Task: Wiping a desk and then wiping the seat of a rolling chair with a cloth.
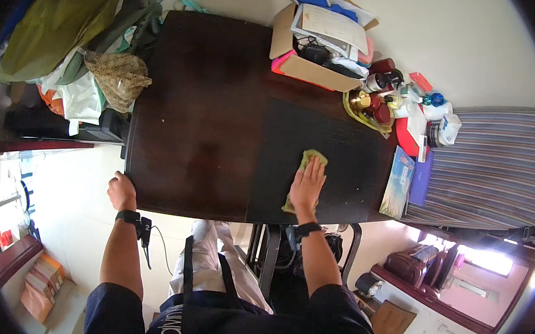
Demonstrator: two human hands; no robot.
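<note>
A folded yellow-green cloth lies on the black mat that covers the right part of a dark brown wooden desk. My right hand presses down on the cloth, its fingers pointing away from me, and cloth shows past the fingertips and beside the wrist. At the desk's near left corner, my left hand is closed, with fingers curled by the edge. Whatever its fingers might hold is hidden. A black strap sits on each wrist; the left one carries a small device with a cable.
An open cardboard box of papers and odds and ends stands at the back. Bottles and jars crowd the back right, near a booklet and a striped cloth surface. Bags and a patterned bundle pile up left. Below the desk is a dark-framed chair.
</note>
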